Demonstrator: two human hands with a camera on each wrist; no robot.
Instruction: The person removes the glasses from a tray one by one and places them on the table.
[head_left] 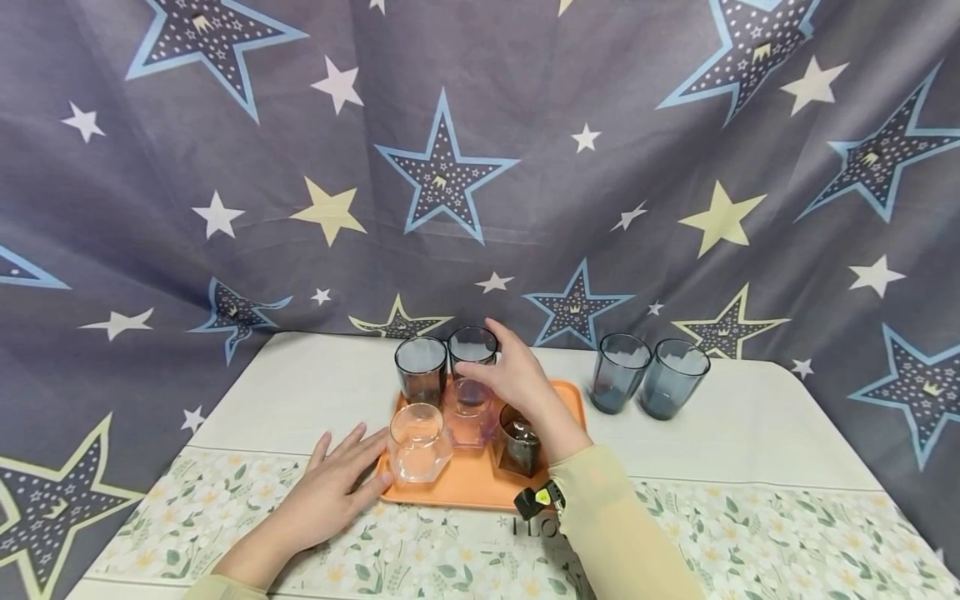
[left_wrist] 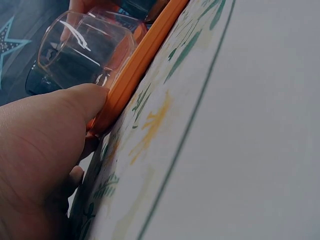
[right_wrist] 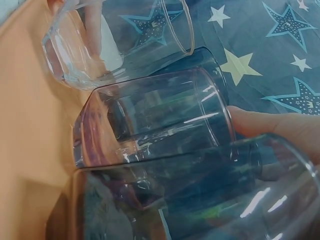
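Note:
My right hand (head_left: 517, 371) reaches over the tray and holds a dark blue-grey glass (head_left: 472, 337) at the back, thumb on the near side and forefinger on the far side. Its base shows only through the pink-tinted glass (head_left: 471, 421) in front. My left hand (head_left: 337, 487) rests beside the orange tray (head_left: 465, 493), fingers fairly straight; its thumb (left_wrist: 92, 97) touches the rim in the left wrist view. Nearest to it stands a clear faceted glass (head_left: 417, 446). Another blue-grey glass (head_left: 422, 362) is at back left, and a brown faceted glass (head_left: 517, 446) at front right, under my right forearm.
Two blue-grey tumblers, a left one (head_left: 619, 375) and a right one (head_left: 673, 379), stand close together on the table right of the tray. A star-patterned curtain (head_left: 442, 167) hangs behind the table. The cloth (head_left: 750, 533) has a floral band at the front.

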